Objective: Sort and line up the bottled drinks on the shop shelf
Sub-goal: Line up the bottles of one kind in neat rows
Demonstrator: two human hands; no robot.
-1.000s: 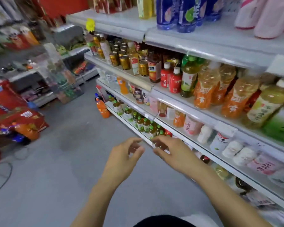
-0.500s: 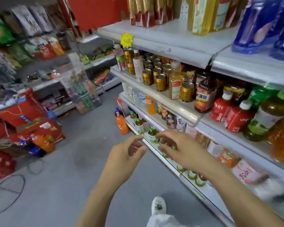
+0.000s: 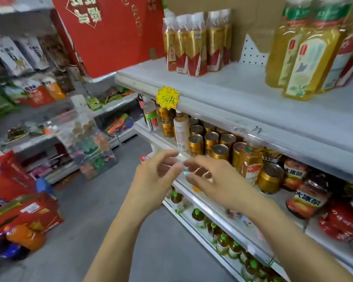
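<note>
**Change of state.** Over the last second the view rises from the low tiers to the upper tiers of the shop shelf (image 3: 273, 110). The left hand (image 3: 153, 178) and right hand (image 3: 218, 180) rise with it and now hover in the aisle below the yellow price tag (image 3: 167, 97), in front of the tier directly under that tag. Both hands are as empty as before. The fingers are loosely curled, the fingertips nearly meet, and no bottle is gripped (a small blurred fleck between the fingertips cannot be identified). Judgement: no bottle has been moved yet, and the working zone has shifted to the can tier.

**Tiers and contents.**
- Above and right of the tag: a wrapped pack of gold-and-red bottles (image 3: 196, 43). Far right of it stand large yellow bottles (image 3: 306, 58).
- Just below the tag: a clear white-capped bottle (image 3: 150, 115) and a pale bottle (image 3: 181, 129), both upright at the front edge.
- Below and right of the tag: gold cans (image 3: 211, 141) in rows, then an amber bottle (image 3: 251, 165) among them, then dark tea bottles (image 3: 308, 200).
- Well below the tag: green-capped bottles (image 3: 222, 241) on the lowest tier in view.
</note>
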